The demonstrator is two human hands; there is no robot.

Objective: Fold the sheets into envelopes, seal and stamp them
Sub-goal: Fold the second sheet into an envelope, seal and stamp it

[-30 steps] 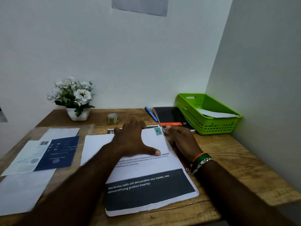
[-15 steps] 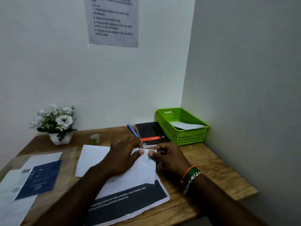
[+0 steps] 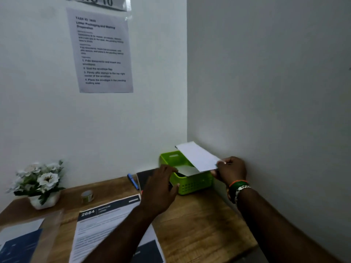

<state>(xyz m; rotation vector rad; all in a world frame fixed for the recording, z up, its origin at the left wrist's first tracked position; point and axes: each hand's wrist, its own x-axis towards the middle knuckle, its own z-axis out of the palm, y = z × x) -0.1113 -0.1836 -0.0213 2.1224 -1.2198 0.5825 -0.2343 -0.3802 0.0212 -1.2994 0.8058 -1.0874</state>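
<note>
My right hand [image 3: 230, 168] pinches the near end of a white envelope [image 3: 197, 155] and holds it tilted over the green basket [image 3: 190, 184] in the desk's far right corner. Another white envelope [image 3: 185, 170] lies inside the basket. Just left of the basket's near left corner hovers my left hand [image 3: 161, 188], fingers loosely spread and holding nothing. A printed sheet [image 3: 102, 221] with a dark header lies on the wooden desk [image 3: 199, 221] under my left forearm. A small roll of tape [image 3: 87, 196] stands behind it.
A blue pen [image 3: 133, 181] and a black notebook [image 3: 144, 177] lie left of the basket. A pot of white flowers [image 3: 40, 184] stands at the back left. More papers [image 3: 19, 242] lie at the left edge. An instruction sheet [image 3: 101, 52] hangs on the wall.
My right hand lifted the envelope off the printed sheet and carried it right, over the basket. My left hand let go of it and followed toward the basket. The camera tilted up.
</note>
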